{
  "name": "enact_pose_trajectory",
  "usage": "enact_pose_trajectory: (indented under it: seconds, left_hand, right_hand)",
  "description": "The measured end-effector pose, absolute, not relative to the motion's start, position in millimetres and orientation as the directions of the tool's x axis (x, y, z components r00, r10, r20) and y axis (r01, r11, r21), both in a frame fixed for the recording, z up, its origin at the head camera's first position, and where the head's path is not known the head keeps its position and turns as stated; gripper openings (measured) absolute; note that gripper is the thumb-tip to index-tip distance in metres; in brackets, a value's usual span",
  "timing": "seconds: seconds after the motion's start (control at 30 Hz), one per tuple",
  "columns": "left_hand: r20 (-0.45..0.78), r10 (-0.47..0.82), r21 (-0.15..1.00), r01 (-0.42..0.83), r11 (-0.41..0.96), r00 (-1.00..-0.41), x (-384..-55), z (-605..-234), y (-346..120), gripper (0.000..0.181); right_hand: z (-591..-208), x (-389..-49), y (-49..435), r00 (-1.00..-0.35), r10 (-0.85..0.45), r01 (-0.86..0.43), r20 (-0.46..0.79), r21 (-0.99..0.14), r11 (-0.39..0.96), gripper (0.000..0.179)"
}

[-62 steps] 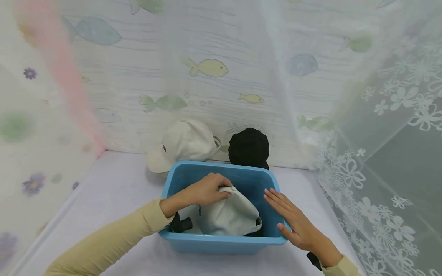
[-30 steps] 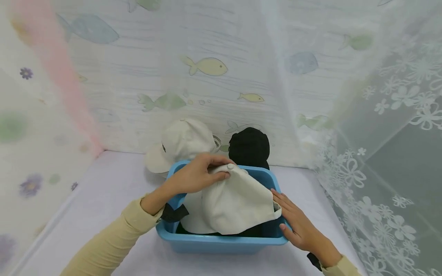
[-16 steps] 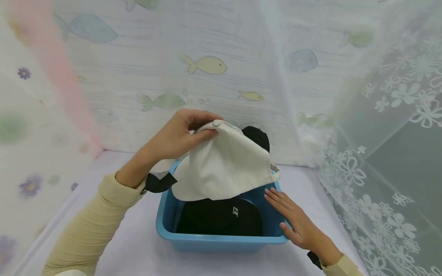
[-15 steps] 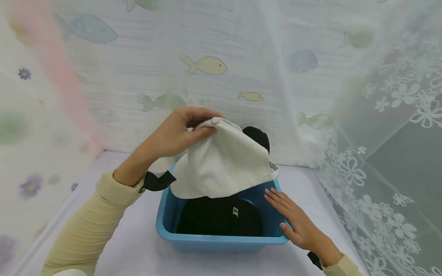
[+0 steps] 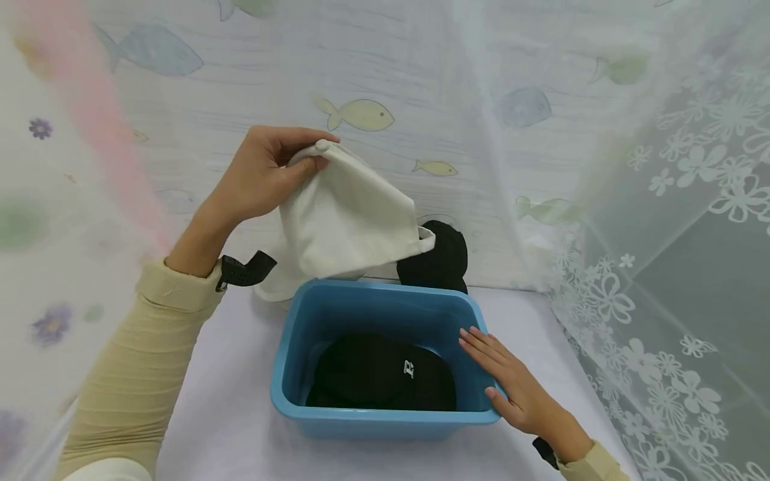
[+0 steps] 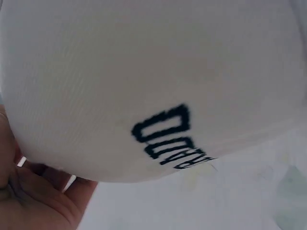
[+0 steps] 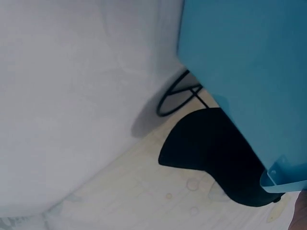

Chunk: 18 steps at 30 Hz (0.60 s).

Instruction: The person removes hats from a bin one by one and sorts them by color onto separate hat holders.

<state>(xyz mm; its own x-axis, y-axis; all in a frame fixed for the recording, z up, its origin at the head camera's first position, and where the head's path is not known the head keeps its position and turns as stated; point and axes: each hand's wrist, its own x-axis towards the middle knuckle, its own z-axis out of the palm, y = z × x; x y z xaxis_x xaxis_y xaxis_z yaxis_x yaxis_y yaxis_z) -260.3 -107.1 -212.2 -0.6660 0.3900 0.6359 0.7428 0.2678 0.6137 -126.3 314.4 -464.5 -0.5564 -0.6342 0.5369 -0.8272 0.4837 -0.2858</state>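
Note:
My left hand (image 5: 259,177) pinches a white baseball cap (image 5: 349,214) near its crown button, raised above the back rim of a blue plastic bin (image 5: 385,417). Dark lettering (image 6: 168,134) shows on the cap's front in the left wrist view. Down in the bin lies a black cap (image 5: 373,374) with a small white letter. Against the bin's right rim rests my right hand (image 5: 520,391), its fingers straight; only a sliver of that hand (image 7: 300,215) shows in the right wrist view.
Behind the bin stands another black cap (image 5: 436,260), with a black wire ring (image 7: 160,108) beside it in the right wrist view. A second white cap (image 5: 267,287) at the back left is mostly hidden by the held one. Patterned curtains (image 5: 421,80) hang behind the white-covered table (image 5: 511,321).
My left hand has lifted the white cap out of the bin, up and to the left, uncovering the black cap inside. The right hand stays at the rim.

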Motion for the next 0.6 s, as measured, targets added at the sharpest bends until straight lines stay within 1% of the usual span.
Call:
enact_pose_trajectory:
  seconds: [0.17, 0.37, 0.47, 0.6]
  left_hand:
    - [0.668, 0.292, 0.615, 0.729, 0.302, -0.685, -295, -233, -116, 0.028]
    - [0.657, 0.194, 0.661, 0.681, 0.315, -0.728, -325, -268, -120, 0.029]
    - [0.636, 0.194, 0.665, 0.658, 0.353, -0.747, -333, -283, -119, 0.030]
    - [0.606, 0.234, 0.644, 0.642, 0.417, -0.760, -341, -304, -116, 0.030]
  right_hand:
    - [-466, -127, 314, -0.559, -0.628, -0.826, 0.542, -0.295, 0.481, 0.062]
    - [-466, -124, 314, -0.562, -0.627, -0.825, 0.540, -0.302, 0.478, 0.062]
    - [-467, -123, 314, -0.566, -0.623, -0.821, 0.540, -0.303, 0.484, 0.062]
    - [-467, -121, 315, -0.573, -0.613, -0.816, 0.543, -0.307, 0.490, 0.062]
